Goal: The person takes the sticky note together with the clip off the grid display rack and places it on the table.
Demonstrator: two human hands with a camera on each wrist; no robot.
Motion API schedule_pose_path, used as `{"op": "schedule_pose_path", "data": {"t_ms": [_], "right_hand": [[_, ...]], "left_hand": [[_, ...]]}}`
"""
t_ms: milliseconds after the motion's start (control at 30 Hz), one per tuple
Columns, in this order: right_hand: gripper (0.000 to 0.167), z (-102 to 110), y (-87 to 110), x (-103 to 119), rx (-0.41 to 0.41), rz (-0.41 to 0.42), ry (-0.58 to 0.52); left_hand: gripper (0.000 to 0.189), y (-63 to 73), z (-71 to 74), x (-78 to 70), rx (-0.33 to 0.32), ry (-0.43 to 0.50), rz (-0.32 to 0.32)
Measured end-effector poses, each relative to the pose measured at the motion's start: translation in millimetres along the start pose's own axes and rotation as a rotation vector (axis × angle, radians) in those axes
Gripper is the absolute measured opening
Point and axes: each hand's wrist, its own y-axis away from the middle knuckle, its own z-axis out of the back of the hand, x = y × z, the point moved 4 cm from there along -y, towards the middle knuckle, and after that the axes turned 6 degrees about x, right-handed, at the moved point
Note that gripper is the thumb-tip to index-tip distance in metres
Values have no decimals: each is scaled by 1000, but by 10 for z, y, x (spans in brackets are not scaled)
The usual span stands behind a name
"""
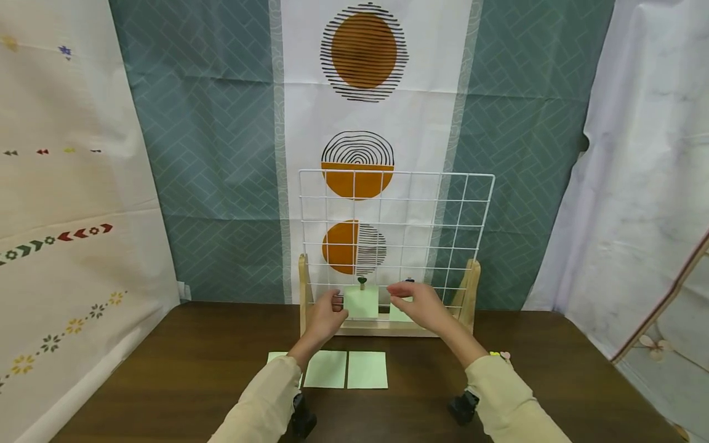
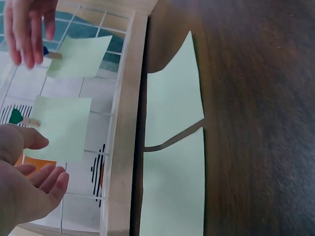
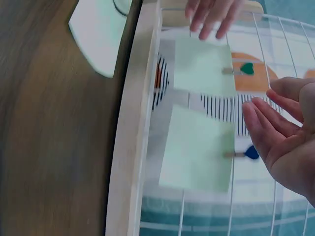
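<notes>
In the middle of the head view, we see a white wire grid (image 1: 410, 173) upright in a wooden stand (image 1: 470, 289) on a dark table (image 1: 194, 369). Two pale green notes hang low on the grid: the left note (image 1: 361, 301) with a green heart clip (image 3: 246, 69) at its top edge, the right note (image 3: 198, 147) with a blue heart clip (image 3: 251, 152) at its own.

Our left hand (image 1: 327, 314), at lower centre, is just beside the left note's left edge; its fingers bend loosely, thumb apart, and they grip nothing. Our right hand (image 1: 418, 303), a little right of centre, is in front of the right note and partly covers it. Its fingers are relaxed and slightly bent, and in the right wrist view they are near the blue heart clip, with nothing between them and the thumb.

Below the grid, at bottom centre, we see three more green sheets (image 1: 368, 370) in a row on the table, the leftmost partly hidden by our left sleeve (image 1: 260, 400). Beside our right sleeve (image 1: 509, 394) are small yellow and pink pieces (image 1: 495, 354), too small to make out.
</notes>
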Motion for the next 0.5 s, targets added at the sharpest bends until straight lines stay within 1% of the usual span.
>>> {"op": "schedule_pose_path", "data": {"t_ms": [100, 167, 367, 433, 500], "right_hand": [[27, -83, -122, 68, 4, 5, -5], [29, -123, -191, 90, -7, 8, -25], [38, -236, -321, 111, -11, -55, -202], [38, -284, -370, 124, -9, -74, -234], [38, -332, -427, 157, -6, -76, -242]], "left_hand": [[48, -33, -5, -14, -7, -2, 11], [47, -63, -14, -11, -10, 15, 17], [40, -128, -44, 9, -19, 44, 35], [39, -135, -40, 14, -24, 57, 47], [37, -139, -29, 17, -37, 71, 55]]}}
